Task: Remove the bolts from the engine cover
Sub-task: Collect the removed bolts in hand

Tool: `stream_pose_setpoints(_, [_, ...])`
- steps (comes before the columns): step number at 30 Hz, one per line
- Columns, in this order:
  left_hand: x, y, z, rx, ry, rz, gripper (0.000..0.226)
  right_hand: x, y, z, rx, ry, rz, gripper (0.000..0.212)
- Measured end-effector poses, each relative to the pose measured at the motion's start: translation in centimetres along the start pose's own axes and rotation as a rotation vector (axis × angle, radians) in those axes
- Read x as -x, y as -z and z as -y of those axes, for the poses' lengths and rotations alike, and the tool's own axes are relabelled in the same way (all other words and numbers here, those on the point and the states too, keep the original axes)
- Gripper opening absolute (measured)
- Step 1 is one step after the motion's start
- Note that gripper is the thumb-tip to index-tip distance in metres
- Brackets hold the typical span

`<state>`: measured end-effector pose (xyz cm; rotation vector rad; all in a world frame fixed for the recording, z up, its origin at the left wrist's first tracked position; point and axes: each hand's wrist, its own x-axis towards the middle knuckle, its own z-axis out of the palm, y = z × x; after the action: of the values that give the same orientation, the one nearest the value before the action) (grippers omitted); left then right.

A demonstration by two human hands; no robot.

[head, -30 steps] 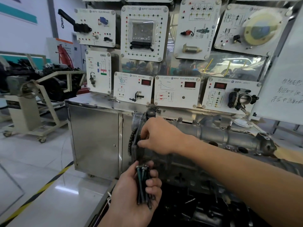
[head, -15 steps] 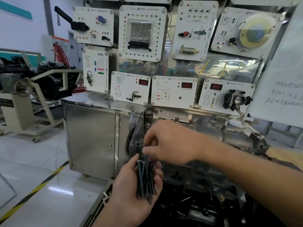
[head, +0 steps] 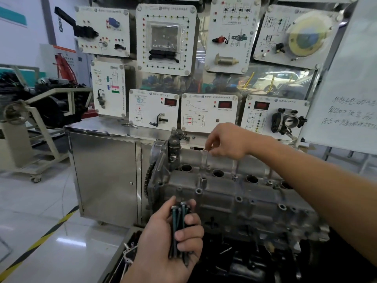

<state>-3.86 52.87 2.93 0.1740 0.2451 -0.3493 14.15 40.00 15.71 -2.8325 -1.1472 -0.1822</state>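
Note:
The grey cast engine cover (head: 240,203) lies in front of me, with spark plug holes along its top. My left hand (head: 163,244) grips a bundle of several long dark bolts (head: 179,227) upright, just in front of the cover's near left corner. My right hand (head: 226,141) reaches over the cover's far edge. Its fingertips curl down and pinch a small bolt head (head: 206,149) above a rib. Two more bolt heads (head: 235,177) sit in the cover between the holes.
A toothed sprocket (head: 147,180) sticks out at the cover's left end. Behind stands a steel cabinet (head: 104,172) with training panels (head: 208,113) above. A whiteboard (head: 346,82) is at the right, and an engine stand (head: 40,111) is at the far left. Loose parts lie in the dark tray (head: 130,252) below.
My right hand has left the cover's left end by the sprocket and moved up and right to the far edge. My left hand still holds the bolts in about the same place.

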Motion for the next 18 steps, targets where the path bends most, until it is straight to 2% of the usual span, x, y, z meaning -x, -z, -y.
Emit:
stream_pose_setpoints(2, [-0.1,0.1,-0.3,0.006,0.004,0.0,0.044,-0.9,-0.8,-0.7,0.047,0.043,0.184,0.024])
stream_pose_setpoints(4, [-0.4,0.2,-0.6,0.009,-0.002,-0.01,0.044,-1.4,-1.5,-0.5,0.05,0.091,0.257,0.024])
stream_pose_setpoints(9, [-0.9,0.0,-1.0,0.008,-0.008,-0.019,0.042,-2.2,-2.7,0.2,0.148,0.216,0.271,0.017])
stream_pose_setpoints(14, [-1.2,-0.2,-0.9,-0.018,-0.013,-0.025,0.039,-2.3,-2.9,0.5,0.214,0.233,0.262,0.011])
stream_pose_setpoints(18, [-1.3,-0.3,-0.6,-0.038,-0.001,-0.01,0.038,-1.1,-1.2,-1.0,0.076,0.18,0.257,0.003])
